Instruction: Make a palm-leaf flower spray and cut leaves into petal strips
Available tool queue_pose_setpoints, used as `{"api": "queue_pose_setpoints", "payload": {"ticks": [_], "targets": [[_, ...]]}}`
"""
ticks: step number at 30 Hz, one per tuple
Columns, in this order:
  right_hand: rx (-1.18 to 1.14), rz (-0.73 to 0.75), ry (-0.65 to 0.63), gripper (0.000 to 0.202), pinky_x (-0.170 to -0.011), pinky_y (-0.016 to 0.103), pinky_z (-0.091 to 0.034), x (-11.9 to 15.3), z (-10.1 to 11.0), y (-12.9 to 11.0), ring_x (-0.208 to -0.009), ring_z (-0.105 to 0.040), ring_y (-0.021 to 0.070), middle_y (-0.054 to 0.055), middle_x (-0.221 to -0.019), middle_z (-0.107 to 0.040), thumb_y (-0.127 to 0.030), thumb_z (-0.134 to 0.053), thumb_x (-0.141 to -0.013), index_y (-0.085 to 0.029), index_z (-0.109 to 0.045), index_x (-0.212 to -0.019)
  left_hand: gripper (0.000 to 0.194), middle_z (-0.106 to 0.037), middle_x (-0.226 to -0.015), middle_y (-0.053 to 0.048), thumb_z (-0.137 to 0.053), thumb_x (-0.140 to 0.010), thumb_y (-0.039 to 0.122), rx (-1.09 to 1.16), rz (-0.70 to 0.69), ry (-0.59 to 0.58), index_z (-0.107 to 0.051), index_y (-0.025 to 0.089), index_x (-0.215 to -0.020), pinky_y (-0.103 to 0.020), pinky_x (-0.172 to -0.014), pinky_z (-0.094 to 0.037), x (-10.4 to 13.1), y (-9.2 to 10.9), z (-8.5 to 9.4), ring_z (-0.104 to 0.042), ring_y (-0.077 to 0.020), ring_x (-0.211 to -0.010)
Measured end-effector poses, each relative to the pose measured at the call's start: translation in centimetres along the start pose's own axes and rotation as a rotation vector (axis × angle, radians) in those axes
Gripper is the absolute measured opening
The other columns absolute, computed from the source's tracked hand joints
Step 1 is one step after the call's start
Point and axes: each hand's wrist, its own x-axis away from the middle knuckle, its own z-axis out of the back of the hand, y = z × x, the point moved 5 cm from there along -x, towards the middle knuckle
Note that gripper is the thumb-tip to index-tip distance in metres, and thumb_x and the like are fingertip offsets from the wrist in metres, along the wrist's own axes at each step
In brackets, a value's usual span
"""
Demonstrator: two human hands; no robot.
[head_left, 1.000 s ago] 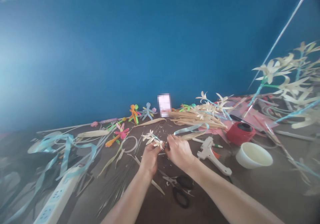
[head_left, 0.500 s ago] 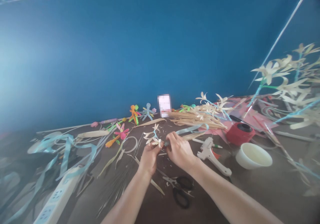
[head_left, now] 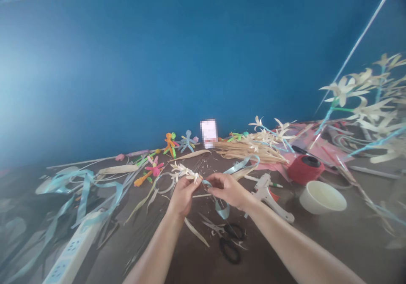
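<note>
Between the thumb and fingers of my left hand (head_left: 184,194) is the stem of a cream-coloured handmade flower (head_left: 187,173), its pale blooms pointing left. My right hand (head_left: 231,189) pinches a light blue ribbon (head_left: 207,183) close to the stem. A loop of that ribbon hangs below the right fingers, and another stretch curls behind the hand. Whether the ribbon is wrapped round the stem is too small to tell. Black-handled scissors (head_left: 231,250) lie on the dark table below the hands.
A white glue gun (head_left: 269,197), a white cup (head_left: 322,197) and a red roll (head_left: 305,170) stand to the right. Dried husks (head_left: 247,148) lie behind the hands. A power strip (head_left: 74,246) and blue ribbons (head_left: 84,191) are at left. More flowers (head_left: 342,90) rise at far right.
The flower has tipped over to the left. My right hand has opened out slightly and shifted right, and a ribbon loop now hangs beneath it.
</note>
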Motion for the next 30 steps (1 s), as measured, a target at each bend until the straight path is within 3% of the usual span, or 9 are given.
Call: {"api": "queue_pose_setpoints", "payload": {"ticks": [3,6,12,17,21,25,28,30], "targets": [[0.261,0.035,0.104,0.013,-0.054,0.019,-0.037,0.2,0.2,0.0,-0.059,-0.051,0.0103,-0.002,-0.066,-0.058,-0.016,-0.048,-0.072,-0.015,-0.056,-0.081,0.014,-0.059,-0.067,-0.001,-0.065,-0.064,0.026,0.040,-0.018,-0.015,-0.063,0.013,-0.070,-0.024,-0.064,-0.041,-0.1,0.0,0.1,-0.054,-0.0117,-0.064],[0.587,0.075,0.177,0.014,-0.063,0.022,-0.037,0.4,0.6,-0.7,-0.070,-0.054,0.0134,0.001,-0.073,-0.058,-0.010,-0.046,-0.069,-0.016,-0.055,-0.077,0.013,-0.058,-0.066,-0.001,-0.064,-0.065,0.025,0.124,-0.003,-0.006,-0.062,0.014,-0.072,-0.026,-0.064,-0.043,-0.3,0.1,0.6,-0.056,-0.0122,-0.062],[0.980,0.034,0.037,0.015,-0.063,0.026,-0.037,-0.2,1.1,-2.1,-0.071,-0.057,0.0166,0.005,-0.081,-0.058,-0.016,-0.043,-0.076,-0.017,-0.057,-0.082,0.011,-0.059,-0.070,0.000,-0.066,-0.062,0.018,0.250,-0.062,0.085,-0.061,0.014,-0.071,-0.024,-0.059,-0.046,-0.8,2.1,2.1,-0.058,-0.0113,-0.059],[1.033,-0.126,-0.036,0.013,-0.062,0.029,-0.039,-1.9,4.0,-1.1,-0.071,-0.059,0.0208,0.010,-0.077,-0.062,-0.012,-0.051,-0.071,-0.014,-0.062,-0.077,0.010,-0.060,-0.071,0.003,-0.064,-0.064,0.012,0.390,-0.231,0.200,-0.058,0.017,-0.071,-0.021,-0.058,-0.045,-1.5,5.9,5.0,-0.055,-0.0080,-0.060],[0.994,-0.207,0.020,0.018,-0.059,0.027,-0.040,-4.0,7.9,0.0,-0.067,-0.058,0.0179,0.008,-0.074,-0.063,-0.018,-0.047,-0.077,-0.016,-0.064,-0.074,0.009,-0.059,-0.063,0.004,-0.058,-0.068,0.010,0.444,-0.356,0.264,-0.054,0.017,-0.068,-0.028,-0.064,-0.047,-1.6,9.8,7.8,-0.054,-0.0083,-0.058],[0.917,-0.274,0.091,0.019,-0.051,0.022,-0.039,-6.3,12.0,-0.1,-0.055,-0.056,0.0128,0.006,-0.065,-0.063,-0.021,-0.047,-0.078,-0.015,-0.065,-0.076,0.014,-0.054,-0.054,0.006,-0.053,-0.070,0.006,0.527,-0.423,0.358,-0.049,0.017,-0.064,-0.026,-0.062,-0.045,-1.0,13.6,10.5,-0.050,-0.0061,-0.052],[0.844,-0.292,0.145,0.021,-0.049,0.020,-0.039,-7.5,14.2,-0.8,-0.053,-0.056,0.0118,0.006,-0.063,-0.063,-0.023,-0.046,-0.078,-0.012,-0.064,-0.081,0.014,-0.054,-0.054,0.006,-0.052,-0.071,0.005,0.510,-0.481,0.389,-0.047,0.016,-0.064,-0.026,-0.060,-0.044,-0.4,15.5,11.7,-0.050,-0.0062,-0.052],[0.787,-0.289,0.159,0.024,-0.050,0.019,-0.040,-7.9,14.8,-1.3,-0.054,-0.057,0.0112,0.007,-0.066,-0.064,-0.023,-0.043,-0.081,-0.010,-0.061,-0.089,0.014,-0.056,-0.056,0.005,-0.051,-0.071,0.003,0.439,-0.491,0.354,-0.047,0.015,-0.065,-0.027,-0.059,-0.043,-0.2,15.9,11.6,-0.050,-0.0075,-0.053]]}}
